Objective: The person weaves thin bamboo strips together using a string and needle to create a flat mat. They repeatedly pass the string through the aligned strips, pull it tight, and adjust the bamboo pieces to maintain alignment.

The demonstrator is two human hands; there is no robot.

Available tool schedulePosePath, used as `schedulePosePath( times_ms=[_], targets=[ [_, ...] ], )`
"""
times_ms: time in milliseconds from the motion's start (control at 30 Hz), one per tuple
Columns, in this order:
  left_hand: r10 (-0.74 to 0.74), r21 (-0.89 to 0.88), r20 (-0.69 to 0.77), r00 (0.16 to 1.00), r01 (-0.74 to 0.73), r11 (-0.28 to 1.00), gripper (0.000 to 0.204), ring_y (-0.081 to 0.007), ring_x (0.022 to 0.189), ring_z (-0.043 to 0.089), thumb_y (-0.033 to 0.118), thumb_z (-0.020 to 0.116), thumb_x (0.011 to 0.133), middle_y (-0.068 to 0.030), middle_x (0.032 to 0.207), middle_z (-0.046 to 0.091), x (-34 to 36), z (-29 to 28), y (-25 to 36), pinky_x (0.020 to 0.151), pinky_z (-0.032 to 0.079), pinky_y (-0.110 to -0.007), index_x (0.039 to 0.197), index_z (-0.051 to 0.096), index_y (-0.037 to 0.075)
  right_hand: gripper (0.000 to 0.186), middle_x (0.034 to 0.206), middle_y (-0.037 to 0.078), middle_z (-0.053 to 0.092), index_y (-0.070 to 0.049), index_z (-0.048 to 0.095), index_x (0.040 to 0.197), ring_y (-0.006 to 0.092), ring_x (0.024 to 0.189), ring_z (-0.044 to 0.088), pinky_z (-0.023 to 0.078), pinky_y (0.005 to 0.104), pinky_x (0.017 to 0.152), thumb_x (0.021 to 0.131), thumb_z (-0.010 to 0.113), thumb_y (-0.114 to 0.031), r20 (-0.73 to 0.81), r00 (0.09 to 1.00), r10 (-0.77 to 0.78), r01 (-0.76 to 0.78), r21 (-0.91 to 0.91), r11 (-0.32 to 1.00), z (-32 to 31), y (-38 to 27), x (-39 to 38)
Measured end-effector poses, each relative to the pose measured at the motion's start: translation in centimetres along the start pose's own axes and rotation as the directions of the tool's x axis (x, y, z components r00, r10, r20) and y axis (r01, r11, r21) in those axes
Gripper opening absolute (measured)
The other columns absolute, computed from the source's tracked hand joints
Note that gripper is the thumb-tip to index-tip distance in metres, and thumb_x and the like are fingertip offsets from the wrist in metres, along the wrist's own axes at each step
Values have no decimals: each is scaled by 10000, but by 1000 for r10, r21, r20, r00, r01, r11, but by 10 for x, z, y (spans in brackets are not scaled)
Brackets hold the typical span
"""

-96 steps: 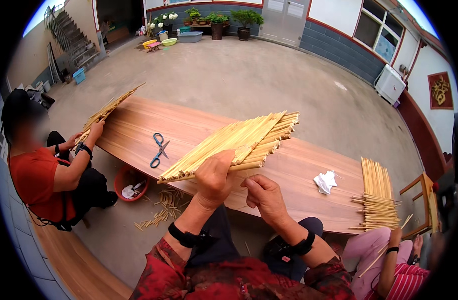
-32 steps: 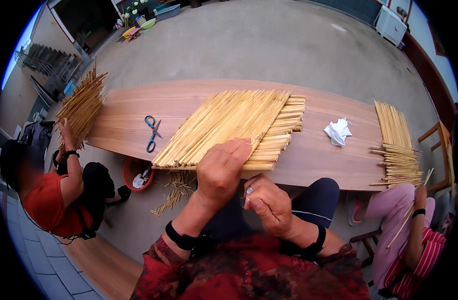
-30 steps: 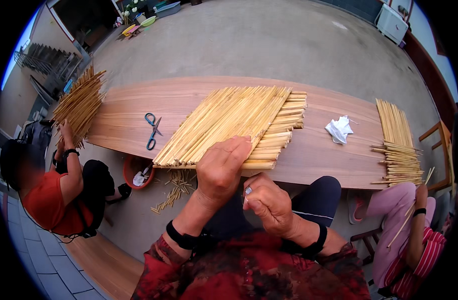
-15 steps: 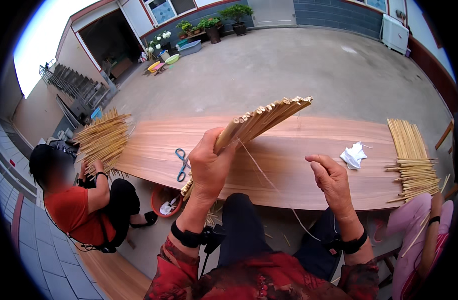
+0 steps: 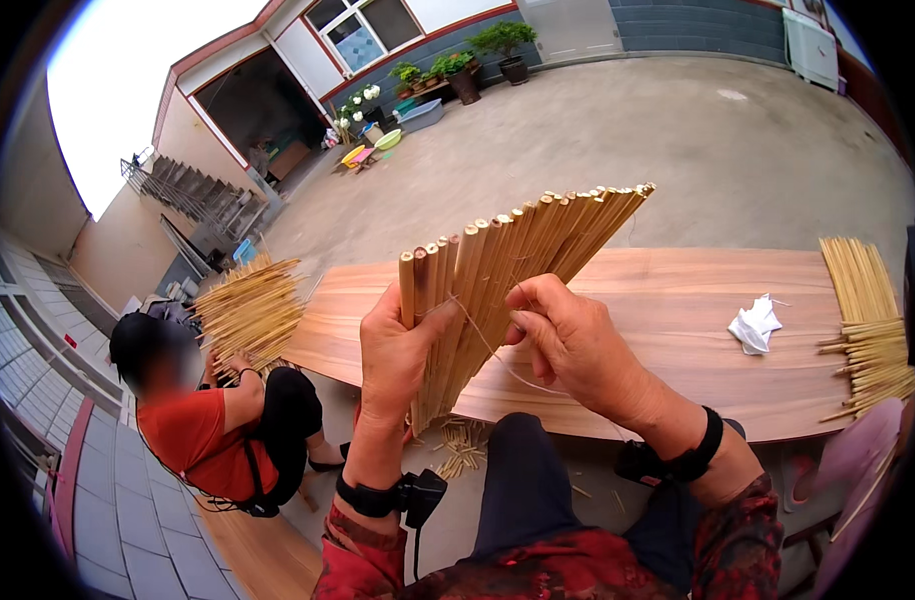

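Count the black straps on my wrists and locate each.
2: the left strap is at the wrist of your left hand, which grips the row of sticks; the right strap is at the wrist of your right hand. Any under the sleeves would be hidden.

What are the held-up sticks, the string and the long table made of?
The sticks look like dried plant stems, perhaps reed: straw-yellow and smooth, with pale, round cut ends. The string could be cotton or nylon; it's thin, pale and loosely curved. The table seems wood or wood-look laminate: smooth, reddish-brown, with streaky grain.
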State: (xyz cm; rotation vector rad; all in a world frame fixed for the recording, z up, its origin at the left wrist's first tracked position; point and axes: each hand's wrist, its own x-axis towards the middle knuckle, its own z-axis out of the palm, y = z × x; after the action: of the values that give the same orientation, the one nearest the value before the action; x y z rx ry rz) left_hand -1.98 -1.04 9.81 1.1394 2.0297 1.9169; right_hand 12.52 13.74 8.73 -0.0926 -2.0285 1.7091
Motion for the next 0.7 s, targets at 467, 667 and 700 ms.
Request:
schedulePosePath(
  times_ms=[467,667,700],
  targets=[
    [-75,74,67,995,70,995,259,-73,850,626,27,706,865,-36,959,708,7,-21,10,768,519,-244,1115,673,-33,158,821,117,637,-5,600,1096,214,640,604,507,340,622,957,559,-69,78,997,6,-18,156,988,20,2,22],
    [19,93,9,1000,-20,995,232,-61,838,611,41,705,877,-27,923,710,0,-6,3,749,506,-226,1095,685,-34,120,862,94,604,-69,674,968,288,742,600,509,379,661,852,679,-100,-189,701,-688,565,-441,697,26,37,33],
    [31,113,0,1000,-30,993,230,-61,837,610,41,703,880,-25,923,710,0,-6,4,746,504,-223,1097,684,-34,116,850,92,591,-73,678,962,286,762,602,508,381,667,850,681,-102,-187,742,-644,533,-420,735,28,34,34]
  ],
)
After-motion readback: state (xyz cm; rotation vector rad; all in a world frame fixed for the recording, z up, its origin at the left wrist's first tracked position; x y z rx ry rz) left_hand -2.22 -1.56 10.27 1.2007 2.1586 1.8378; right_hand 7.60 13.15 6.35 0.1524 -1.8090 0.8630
